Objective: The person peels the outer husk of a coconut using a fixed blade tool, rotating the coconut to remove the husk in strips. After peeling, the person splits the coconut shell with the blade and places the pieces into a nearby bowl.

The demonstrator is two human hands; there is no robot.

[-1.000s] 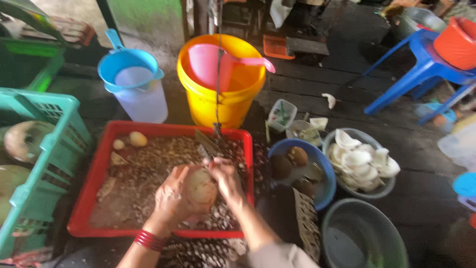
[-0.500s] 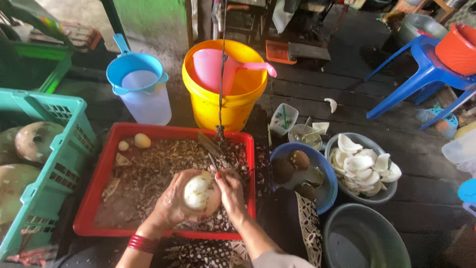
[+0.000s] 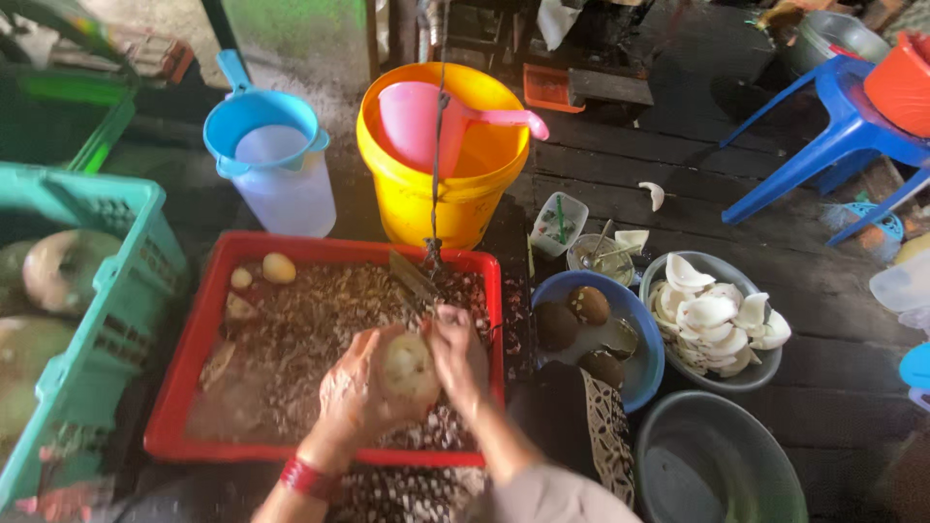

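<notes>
Red tray (image 3: 194, 387) full of brown shavings, on dark plank floor. Left hand (image 3: 354, 392) cupped round pale peeled coconut (image 3: 409, 368), fingers wrapped under it, held over tray. Right hand (image 3: 457, 351) closed against coconut's right side; tool in it not discernible. Yellow bucket (image 3: 441, 199) with pink scoop (image 3: 426, 121) behind tray. Blue bowl (image 3: 639, 363) with brown coconuts just right of tray.

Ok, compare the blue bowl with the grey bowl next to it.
The blue bowl holds a few dark brown rounded pieces; the grey bowl is heaped with white curved pieces. The blue bowl sits beside the red tray, the grey bowl farther from it. Both are round, on the dark plank floor.
</notes>
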